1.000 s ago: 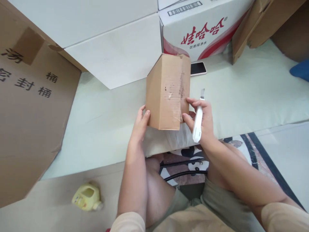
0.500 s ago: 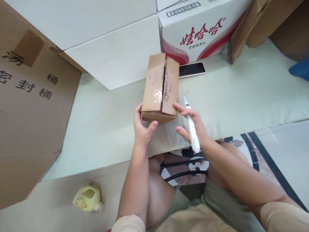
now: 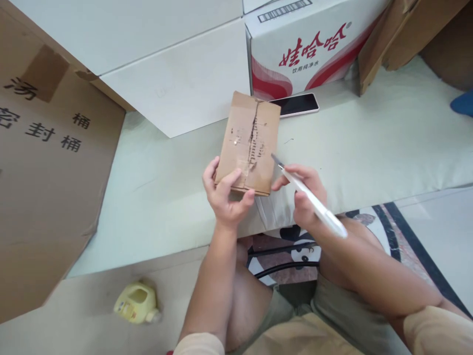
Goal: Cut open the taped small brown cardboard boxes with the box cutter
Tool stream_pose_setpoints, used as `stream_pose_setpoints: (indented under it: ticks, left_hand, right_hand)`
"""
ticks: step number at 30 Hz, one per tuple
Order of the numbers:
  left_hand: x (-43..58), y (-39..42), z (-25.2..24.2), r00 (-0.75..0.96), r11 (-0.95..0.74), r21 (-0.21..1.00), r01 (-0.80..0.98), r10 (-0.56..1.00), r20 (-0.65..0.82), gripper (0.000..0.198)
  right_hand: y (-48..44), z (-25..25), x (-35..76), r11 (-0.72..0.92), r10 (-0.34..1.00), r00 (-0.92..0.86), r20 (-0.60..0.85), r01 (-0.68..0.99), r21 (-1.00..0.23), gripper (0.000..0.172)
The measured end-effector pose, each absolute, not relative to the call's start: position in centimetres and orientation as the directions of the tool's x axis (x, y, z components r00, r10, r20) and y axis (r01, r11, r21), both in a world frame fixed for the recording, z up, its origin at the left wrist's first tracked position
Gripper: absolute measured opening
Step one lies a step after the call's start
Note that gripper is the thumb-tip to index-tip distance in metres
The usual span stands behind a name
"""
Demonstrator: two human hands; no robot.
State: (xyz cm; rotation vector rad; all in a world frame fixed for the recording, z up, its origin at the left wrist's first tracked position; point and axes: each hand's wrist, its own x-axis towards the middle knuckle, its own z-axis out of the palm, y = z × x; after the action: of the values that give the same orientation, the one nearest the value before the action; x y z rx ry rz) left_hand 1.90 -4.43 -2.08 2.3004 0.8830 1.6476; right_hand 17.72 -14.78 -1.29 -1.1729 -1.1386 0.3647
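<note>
A small brown cardboard box (image 3: 240,138) rests on the pale green cloth of the table (image 3: 166,197), its top flaps meeting at a dark seam. Around its near left corner is my left hand (image 3: 227,197), with a finger lying on the top flap and the thumb by the near edge. My right hand (image 3: 308,195) is closed on a white utility knife (image 3: 318,207). The blade is out and points up and left, close to the box's right edge; I cannot tell whether it touches. One right finger reaches toward the box's near right corner.
Behind the box lies a phone (image 3: 299,104), against a white and red water carton (image 3: 303,59). White boxes (image 3: 177,88) stand at the back left, and a large brown carton (image 3: 48,197) at the left. A yellow jug (image 3: 136,301) is on the floor.
The box's flaps have come down flatter and the gap between them has narrowed. My left fingers moved onto the top. The knife has tilted, its blade swinging left toward the box.
</note>
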Motion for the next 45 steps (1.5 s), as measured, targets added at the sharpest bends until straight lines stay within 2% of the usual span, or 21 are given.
stream_pose_setpoints:
  ticks: [2,4,10,13,15,17,20,22,23,25,27,29,31,34,37,39,45]
  left_hand:
    - [3.0,-5.7,-1.9,0.203,-0.792,0.44,0.423,0.556,0.806,0.028]
    - [3.9,-6.9,-1.9,0.22,-0.786,0.433,0.442,0.563,0.797,0.024]
    - [5.3,-9.6,-1.9,0.306,-0.835,0.413,0.364,0.526,0.794,0.028]
    - [5.2,-9.3,-1.8,0.284,-0.824,0.418,0.383,0.535,0.795,0.025]
    - [4.7,-8.5,-1.8,0.268,-0.798,0.475,0.372,0.582,0.768,0.026]
    - [3.8,-7.5,-1.9,0.228,-0.747,0.564,0.352,0.653,0.722,0.03]
    - [2.2,-5.6,-2.3,0.123,-0.653,0.676,0.342,0.744,0.656,0.032]
    - [1.3,-4.2,-2.7,0.034,-0.58,0.738,0.346,0.794,0.607,0.037]
    - [0.8,-3.5,-2.8,-0.018,-0.526,0.783,0.332,0.826,0.563,0.041]
    - [0.1,-2.0,-2.8,-0.092,-0.38,0.893,0.239,0.907,0.411,0.045]
    - [-0.4,-0.6,-2.5,-0.202,-0.259,0.96,0.106,0.94,0.276,0.039]
    - [-0.8,0.5,-1.9,-0.328,-0.236,0.972,0.022,0.916,0.23,0.038]
    - [-1.4,1.2,-1.3,-0.385,-0.23,0.972,-0.05,0.902,0.193,0.041]
    - [-2.3,1.5,-0.6,-0.316,-0.127,0.983,-0.129,0.945,0.081,0.049]
    - [-3.2,1.1,-0.1,-0.225,-0.004,0.982,-0.187,0.974,-0.039,0.057]
    - [-3.4,0.8,0.0,-0.235,0.022,0.974,-0.227,0.969,-0.077,0.057]
    - [-3.3,0.8,-1.3,-0.337,0.052,0.979,-0.197,0.934,-0.118,0.039]
  right_hand:
    - [-14.9,-0.9,17.8,0.389,0.68,0.538,0.498,0.312,-0.867,0.052]
    - [-15.0,-0.5,18.1,0.324,0.649,0.598,0.47,0.342,-0.882,0.057]
    - [-15.0,0.9,19.0,0.02,0.687,0.665,0.294,0.387,-0.922,0.031]
    - [-15.2,1.4,18.6,-0.014,0.736,0.596,0.319,0.485,-0.874,0.025]
    - [-15.5,1.5,18.2,0.052,0.785,0.487,0.384,0.566,-0.823,0.018]
    - [-15.7,1.5,17.7,0.225,0.817,0.3,0.493,0.621,-0.751,0.012]
    - [-16.0,1.1,17.2,0.547,0.781,-0.044,0.623,0.53,-0.648,0.009]
    - [-16.1,0.6,17.3,0.604,0.766,-0.106,0.634,0.456,-0.653,0.009]
    - [-16.0,0.3,17.5,0.557,0.792,-0.045,0.609,0.462,-0.69,0.007]
    - [-15.5,-0.5,18.2,0.361,0.848,0.185,0.497,0.486,-0.796,0.004]
    - [-14.7,-1.5,19.0,0.154,0.853,0.4,0.334,0.42,-0.895,0.015]
    - [-13.5,-2.7,19.8,0.053,0.846,0.489,0.211,0.316,-0.947,0.028]
    - [-12.4,-3.8,20.4,-0.006,0.861,0.495,0.113,0.232,-0.973,0.039]
    - [-11.4,-5.0,20.7,-0.064,0.91,0.414,0.019,0.185,-0.981,0.048]
    - [-11.2,-5.6,20.3,-0.071,0.942,0.335,0.01,0.229,-0.971,0.043]
    - [-11.3,-5.7,20.0,-0.073,0.949,0.316,0.013,0.258,-0.963,0.035]
    - [-11.7,-5.2,19.0,-0.035,0.973,0.224,0.053,0.372,-0.927,0.022]
